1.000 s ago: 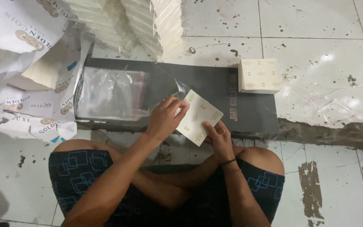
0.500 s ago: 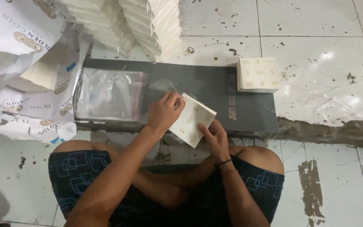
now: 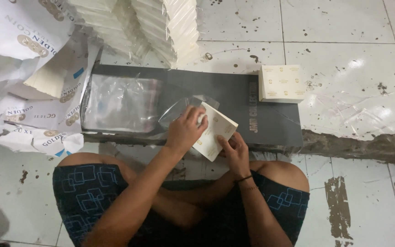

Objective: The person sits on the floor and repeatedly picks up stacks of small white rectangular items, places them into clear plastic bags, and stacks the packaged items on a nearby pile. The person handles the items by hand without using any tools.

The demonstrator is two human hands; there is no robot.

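Left hand (image 3: 186, 130) pinches the clear bag (image 3: 184, 110) mouth against the card stack (image 3: 216, 131); right hand (image 3: 234, 148) fingers grip the stack's lower end, above the dark board's (image 3: 270, 123) near edge. Risk: a loose grip lets cards fan out; a skewed corner may snag or tear the film.

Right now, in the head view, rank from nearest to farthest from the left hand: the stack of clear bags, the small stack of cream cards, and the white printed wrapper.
1. stack of clear bags, just beside the left hand on the board
2. small stack of cream cards, up on the other side
3. white printed wrapper, far corner
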